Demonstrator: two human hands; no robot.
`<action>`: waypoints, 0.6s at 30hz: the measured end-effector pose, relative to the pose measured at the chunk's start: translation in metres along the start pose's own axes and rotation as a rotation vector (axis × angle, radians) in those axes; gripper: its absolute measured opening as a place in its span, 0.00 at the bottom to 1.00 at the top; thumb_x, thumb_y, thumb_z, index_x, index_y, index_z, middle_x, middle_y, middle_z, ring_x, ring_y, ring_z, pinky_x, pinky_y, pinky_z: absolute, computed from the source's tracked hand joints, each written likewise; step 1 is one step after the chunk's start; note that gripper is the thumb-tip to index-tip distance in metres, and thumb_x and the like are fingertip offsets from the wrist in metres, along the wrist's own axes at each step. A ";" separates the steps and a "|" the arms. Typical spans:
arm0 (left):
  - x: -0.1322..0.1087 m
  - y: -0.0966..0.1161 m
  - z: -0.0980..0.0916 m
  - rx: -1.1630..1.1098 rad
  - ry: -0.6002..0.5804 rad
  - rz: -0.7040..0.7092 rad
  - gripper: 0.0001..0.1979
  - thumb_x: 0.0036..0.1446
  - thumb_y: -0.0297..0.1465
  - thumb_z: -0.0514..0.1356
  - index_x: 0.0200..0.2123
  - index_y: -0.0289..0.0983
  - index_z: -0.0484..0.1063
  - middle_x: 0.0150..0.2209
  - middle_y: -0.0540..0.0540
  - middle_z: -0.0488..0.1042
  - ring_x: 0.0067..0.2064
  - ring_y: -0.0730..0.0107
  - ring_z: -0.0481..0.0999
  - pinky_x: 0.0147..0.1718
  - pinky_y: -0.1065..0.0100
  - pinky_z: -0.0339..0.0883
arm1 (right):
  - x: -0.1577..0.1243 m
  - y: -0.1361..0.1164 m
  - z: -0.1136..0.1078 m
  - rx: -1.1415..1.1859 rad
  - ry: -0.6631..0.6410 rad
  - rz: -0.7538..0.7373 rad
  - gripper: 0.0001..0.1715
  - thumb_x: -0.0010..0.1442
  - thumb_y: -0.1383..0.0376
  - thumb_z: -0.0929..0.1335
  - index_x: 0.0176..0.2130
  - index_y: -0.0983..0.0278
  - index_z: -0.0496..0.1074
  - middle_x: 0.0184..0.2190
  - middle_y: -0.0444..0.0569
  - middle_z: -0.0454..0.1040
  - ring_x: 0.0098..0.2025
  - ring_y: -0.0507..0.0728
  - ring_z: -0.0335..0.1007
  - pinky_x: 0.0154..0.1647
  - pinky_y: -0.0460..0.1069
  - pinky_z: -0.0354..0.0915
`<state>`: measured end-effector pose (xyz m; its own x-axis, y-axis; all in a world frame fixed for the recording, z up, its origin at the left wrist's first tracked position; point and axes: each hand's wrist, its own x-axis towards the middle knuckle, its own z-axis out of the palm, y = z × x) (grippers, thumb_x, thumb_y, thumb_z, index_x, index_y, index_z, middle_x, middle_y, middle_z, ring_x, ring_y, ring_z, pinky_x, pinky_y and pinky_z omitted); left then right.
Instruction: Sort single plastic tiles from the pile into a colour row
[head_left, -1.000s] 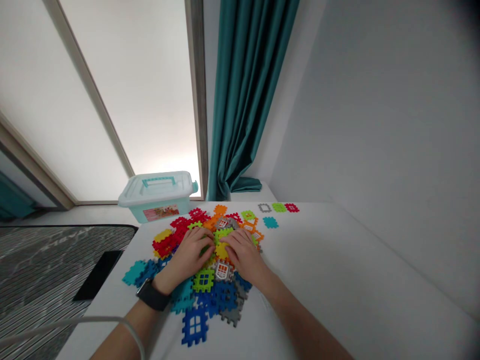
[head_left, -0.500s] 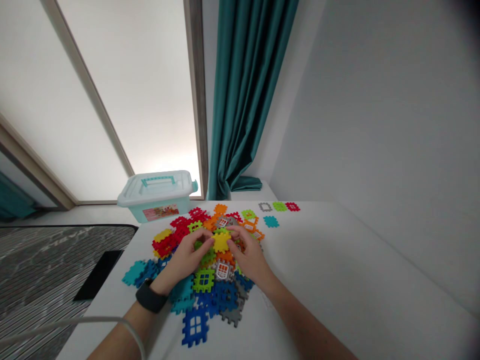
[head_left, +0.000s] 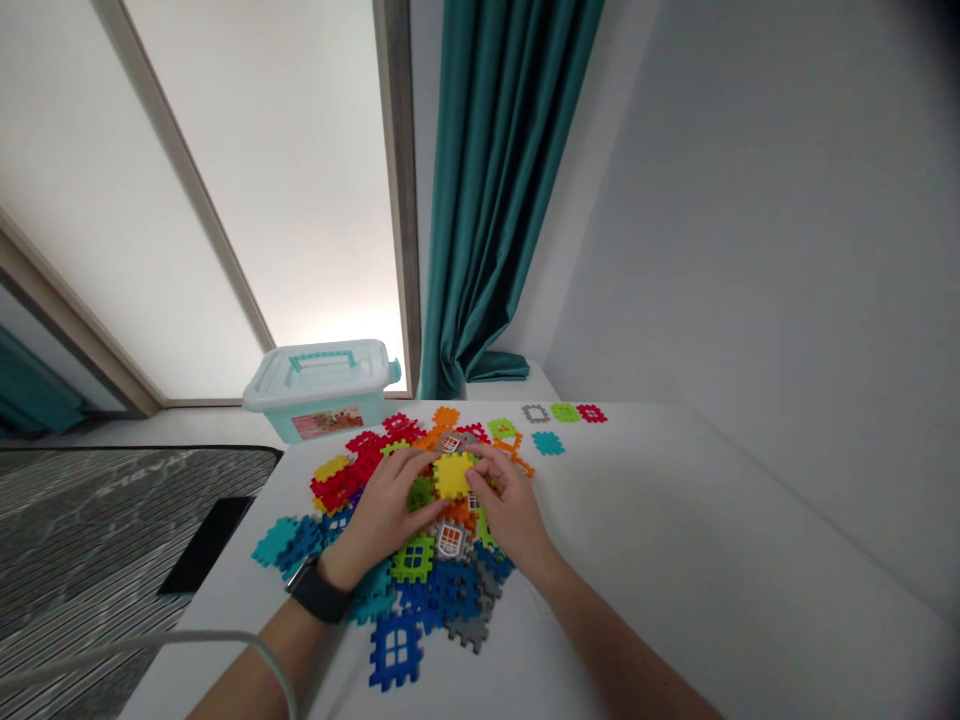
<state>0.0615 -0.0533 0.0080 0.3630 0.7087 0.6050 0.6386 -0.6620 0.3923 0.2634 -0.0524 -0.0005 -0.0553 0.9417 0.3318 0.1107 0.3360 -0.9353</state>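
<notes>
A yellow square interlocking tile [head_left: 453, 476] with toothed edges is held up over the heap of tiles. My right hand [head_left: 514, 505] pinches its right edge between thumb and fingers. On the other side, my left hand [head_left: 391, 505], with a dark watch on the wrist, closes thumb and forefinger about the tile's left edge. Under my hands lies a heap of coloured tiles, among them a lime window tile [head_left: 413, 559], a grey tile with a white window [head_left: 451, 541] and a blue window tile [head_left: 396, 650]. My hands hide part of the heap.
A lidded pale-teal box [head_left: 322, 385] stands at the back left. Grey, lime and red tiles lie in a row at the back right, with a teal tile [head_left: 548, 443] in front. A pale cable [head_left: 187, 637] crosses the lower left, and a teal curtain [head_left: 502, 200] hangs behind.
My left hand has shifted its hold, its thumb and forefinger now wider apart around the yellow tile. The tile has risen slightly and shows more of its face. The view has shifted a little.
</notes>
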 end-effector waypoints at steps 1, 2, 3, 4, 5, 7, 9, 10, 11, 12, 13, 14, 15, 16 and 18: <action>0.000 -0.001 0.000 0.011 0.002 0.011 0.25 0.61 0.38 0.65 0.59 0.42 0.67 0.53 0.39 0.73 0.54 0.52 0.73 0.53 0.49 0.71 | 0.000 0.000 0.000 0.003 -0.005 -0.002 0.17 0.64 0.62 0.66 0.53 0.59 0.72 0.29 0.41 0.71 0.33 0.54 0.71 0.38 0.49 0.67; 0.001 -0.002 -0.001 0.017 0.004 0.017 0.24 0.61 0.38 0.64 0.59 0.42 0.67 0.53 0.39 0.72 0.54 0.52 0.73 0.53 0.49 0.71 | -0.001 -0.001 0.001 -0.005 -0.007 -0.008 0.17 0.64 0.62 0.66 0.53 0.59 0.71 0.29 0.41 0.71 0.33 0.54 0.72 0.38 0.49 0.68; 0.002 -0.002 -0.002 0.015 0.006 0.022 0.24 0.61 0.37 0.64 0.59 0.41 0.68 0.52 0.39 0.72 0.54 0.53 0.73 0.53 0.50 0.72 | -0.001 -0.002 0.000 -0.027 -0.005 -0.023 0.17 0.65 0.62 0.66 0.53 0.58 0.71 0.30 0.41 0.72 0.34 0.54 0.73 0.40 0.50 0.68; 0.002 -0.003 -0.004 0.006 0.009 0.024 0.23 0.61 0.37 0.64 0.59 0.42 0.68 0.53 0.39 0.71 0.54 0.53 0.73 0.53 0.50 0.72 | -0.002 -0.003 -0.001 -0.062 0.002 -0.050 0.17 0.65 0.62 0.66 0.54 0.58 0.71 0.32 0.43 0.73 0.36 0.55 0.74 0.42 0.50 0.69; 0.003 -0.003 -0.005 -0.010 0.016 0.022 0.23 0.61 0.36 0.64 0.59 0.42 0.68 0.53 0.39 0.70 0.55 0.53 0.73 0.54 0.51 0.71 | -0.002 -0.005 -0.002 -0.111 0.013 -0.091 0.17 0.66 0.63 0.65 0.53 0.58 0.71 0.35 0.44 0.75 0.39 0.56 0.74 0.44 0.52 0.70; 0.005 -0.004 -0.008 -0.050 0.037 0.001 0.23 0.61 0.35 0.64 0.59 0.43 0.68 0.54 0.39 0.69 0.56 0.54 0.71 0.55 0.51 0.71 | -0.003 -0.009 -0.006 -0.233 0.036 -0.213 0.16 0.66 0.65 0.65 0.53 0.58 0.72 0.42 0.48 0.77 0.46 0.58 0.75 0.51 0.55 0.70; 0.006 -0.005 -0.009 -0.083 0.059 -0.037 0.23 0.62 0.34 0.64 0.59 0.43 0.68 0.55 0.39 0.67 0.58 0.53 0.70 0.57 0.50 0.69 | -0.003 -0.012 -0.010 -0.353 0.035 -0.358 0.16 0.67 0.66 0.64 0.53 0.58 0.72 0.49 0.51 0.76 0.53 0.59 0.73 0.57 0.57 0.68; 0.006 -0.005 -0.010 -0.095 0.064 -0.058 0.23 0.62 0.34 0.64 0.60 0.43 0.67 0.56 0.39 0.66 0.58 0.53 0.69 0.58 0.49 0.68 | -0.002 -0.013 -0.012 -0.400 0.025 -0.424 0.17 0.67 0.67 0.64 0.54 0.58 0.72 0.52 0.52 0.75 0.56 0.60 0.71 0.60 0.58 0.67; 0.006 -0.005 -0.010 -0.105 0.064 -0.075 0.24 0.62 0.33 0.64 0.60 0.43 0.67 0.56 0.39 0.66 0.59 0.53 0.69 0.59 0.48 0.67 | -0.002 -0.013 -0.013 -0.438 0.011 -0.478 0.19 0.67 0.68 0.64 0.55 0.57 0.71 0.54 0.53 0.74 0.58 0.60 0.70 0.62 0.59 0.65; 0.006 -0.005 -0.010 -0.116 0.059 -0.088 0.24 0.61 0.33 0.64 0.60 0.44 0.67 0.57 0.39 0.65 0.60 0.52 0.68 0.60 0.47 0.66 | -0.002 -0.013 -0.014 -0.466 -0.003 -0.519 0.20 0.67 0.69 0.64 0.56 0.57 0.71 0.56 0.53 0.74 0.60 0.60 0.69 0.64 0.60 0.64; 0.005 -0.005 -0.010 -0.127 0.051 -0.097 0.24 0.61 0.33 0.64 0.60 0.44 0.67 0.57 0.39 0.64 0.60 0.52 0.67 0.61 0.46 0.65 | -0.002 -0.012 -0.015 -0.486 -0.015 -0.547 0.21 0.66 0.69 0.65 0.57 0.57 0.70 0.58 0.53 0.73 0.61 0.60 0.68 0.65 0.60 0.64; 0.005 -0.004 -0.009 -0.138 0.041 -0.103 0.24 0.61 0.33 0.65 0.60 0.44 0.67 0.57 0.39 0.64 0.60 0.51 0.66 0.61 0.46 0.64 | -0.002 -0.011 -0.015 -0.500 -0.024 -0.565 0.21 0.66 0.70 0.65 0.58 0.57 0.70 0.58 0.53 0.73 0.62 0.60 0.68 0.65 0.60 0.64; 0.005 -0.004 -0.009 -0.149 0.031 -0.108 0.24 0.61 0.33 0.65 0.60 0.44 0.67 0.57 0.40 0.64 0.61 0.51 0.66 0.62 0.45 0.64 | -0.002 -0.009 -0.015 -0.508 -0.030 -0.575 0.22 0.66 0.70 0.65 0.58 0.57 0.70 0.59 0.52 0.73 0.62 0.60 0.68 0.65 0.60 0.64; 0.005 -0.003 -0.009 -0.158 0.023 -0.113 0.24 0.61 0.33 0.65 0.60 0.44 0.67 0.57 0.40 0.64 0.61 0.51 0.66 0.62 0.45 0.63 | -0.002 -0.008 -0.014 -0.513 -0.033 -0.579 0.22 0.67 0.70 0.65 0.58 0.56 0.70 0.58 0.52 0.73 0.61 0.59 0.68 0.64 0.60 0.65; 0.005 -0.002 -0.009 -0.169 0.012 -0.123 0.24 0.61 0.34 0.64 0.60 0.45 0.67 0.57 0.40 0.64 0.61 0.51 0.65 0.62 0.45 0.63 | -0.001 -0.006 -0.014 -0.515 -0.034 -0.580 0.21 0.67 0.71 0.64 0.57 0.56 0.71 0.57 0.52 0.74 0.60 0.60 0.70 0.63 0.61 0.66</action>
<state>0.0560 -0.0508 0.0159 0.2806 0.7843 0.5533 0.5540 -0.6031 0.5739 0.2767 -0.0555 0.0068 -0.2746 0.6146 0.7395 0.5015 0.7477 -0.4352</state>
